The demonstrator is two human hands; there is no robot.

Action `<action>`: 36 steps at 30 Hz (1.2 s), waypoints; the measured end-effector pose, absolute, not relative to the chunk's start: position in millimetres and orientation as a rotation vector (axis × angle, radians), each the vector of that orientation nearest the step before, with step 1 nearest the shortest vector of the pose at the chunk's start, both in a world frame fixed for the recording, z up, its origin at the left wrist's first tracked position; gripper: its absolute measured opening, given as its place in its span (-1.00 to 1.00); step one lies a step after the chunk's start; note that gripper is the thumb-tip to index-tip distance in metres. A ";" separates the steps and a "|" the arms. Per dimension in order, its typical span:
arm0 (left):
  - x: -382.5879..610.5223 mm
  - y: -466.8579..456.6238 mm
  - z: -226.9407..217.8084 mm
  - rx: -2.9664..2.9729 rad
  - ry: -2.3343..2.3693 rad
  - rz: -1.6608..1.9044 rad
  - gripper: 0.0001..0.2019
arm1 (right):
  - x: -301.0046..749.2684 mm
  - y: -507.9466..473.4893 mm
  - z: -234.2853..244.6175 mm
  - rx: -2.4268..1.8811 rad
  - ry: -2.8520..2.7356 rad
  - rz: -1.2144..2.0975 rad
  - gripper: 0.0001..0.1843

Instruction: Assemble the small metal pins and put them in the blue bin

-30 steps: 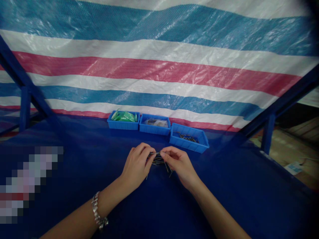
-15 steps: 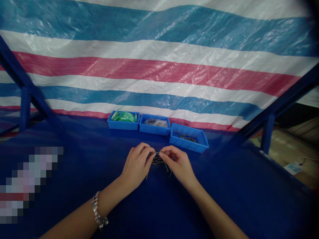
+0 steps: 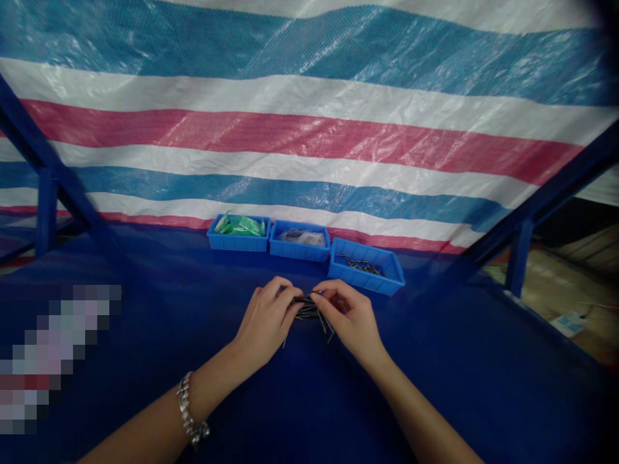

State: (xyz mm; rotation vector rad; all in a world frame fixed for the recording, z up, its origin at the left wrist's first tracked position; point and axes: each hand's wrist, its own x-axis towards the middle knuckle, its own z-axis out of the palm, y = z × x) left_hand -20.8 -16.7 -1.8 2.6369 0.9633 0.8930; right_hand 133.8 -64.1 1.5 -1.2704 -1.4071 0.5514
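Note:
A small heap of thin dark nails (image 3: 312,314) lies on the dark blue table (image 3: 145,303), between my two hands. My left hand (image 3: 265,322), with a silver bracelet on its wrist, has its fingers curled and pinched on several nails at the heap's left. My right hand (image 3: 351,319) pinches the other end of a nail at the heap's top right. The fingertips of both hands nearly meet above the heap.
Three blue bins stand at the table's back: one with green packets (image 3: 238,232), a middle bin (image 3: 300,241) with clear bags, and one with dark nails (image 3: 366,265). A striped tarp (image 3: 309,129) hangs behind. Blue frame posts (image 3: 520,258) flank the table.
My hands have stayed over the heap; the fingers have shifted only slightly, and the right hand has curled in a little closer to the left.

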 end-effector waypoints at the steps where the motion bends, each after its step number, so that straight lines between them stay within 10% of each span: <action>1: -20.9 -16.6 -2.2 2.641 0.984 0.871 -0.86 | 137.7 -63.1 2.6 -1.275 -1.373 0.529 -0.85; 27: -20.9 -12.2 -13.9 2.569 0.921 0.860 -0.80 | 212.3 -51.5 -6.9 -1.889 -1.107 -0.166 -0.64; 36: -20.2 -12.9 -12.8 2.579 0.926 0.888 -0.79 | 192.0 -62.1 8.4 -1.663 -1.882 0.779 -0.84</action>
